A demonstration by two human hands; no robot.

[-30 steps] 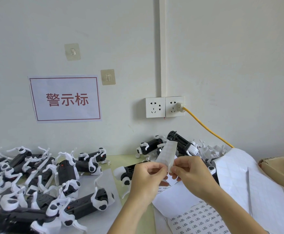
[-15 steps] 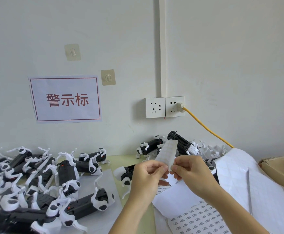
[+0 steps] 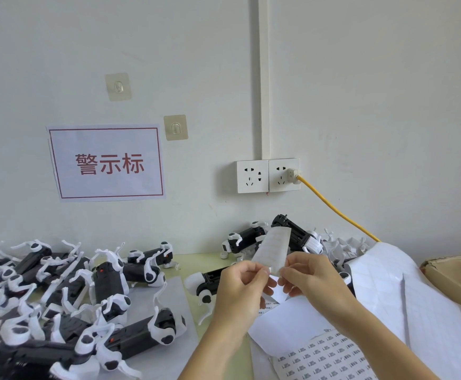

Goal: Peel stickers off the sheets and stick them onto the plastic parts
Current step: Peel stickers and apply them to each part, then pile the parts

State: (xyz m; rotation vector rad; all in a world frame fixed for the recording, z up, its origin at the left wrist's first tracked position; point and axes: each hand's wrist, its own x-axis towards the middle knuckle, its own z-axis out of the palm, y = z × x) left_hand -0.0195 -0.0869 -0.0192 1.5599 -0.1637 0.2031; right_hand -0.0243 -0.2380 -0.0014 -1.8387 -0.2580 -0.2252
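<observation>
A narrow strip of clear stickers (image 3: 273, 246) stands upright in mid-air above the table. My left hand (image 3: 241, 287) pinches its lower left edge. My right hand (image 3: 310, 281) pinches the lower right corner, fingertips close to the left hand's. Black-and-white plastic parts (image 3: 92, 294) lie heaped on the left of the table. One part (image 3: 206, 281) lies just under my left hand, and more parts (image 3: 298, 237) are piled by the wall behind the strip. Printed sticker sheets (image 3: 325, 355) lie below my right forearm.
Large white backing sheets (image 3: 416, 297) drape over the right side. A cardboard box (image 3: 459, 272) stands at the far right edge. A yellow cable (image 3: 336, 212) runs from the wall socket (image 3: 267, 175) down behind the sheets. A red-lettered sign (image 3: 108, 163) hangs on the wall.
Both hands hold the strip as before. The fingertips have shifted slightly along its lower edge; the strip stays upright.
</observation>
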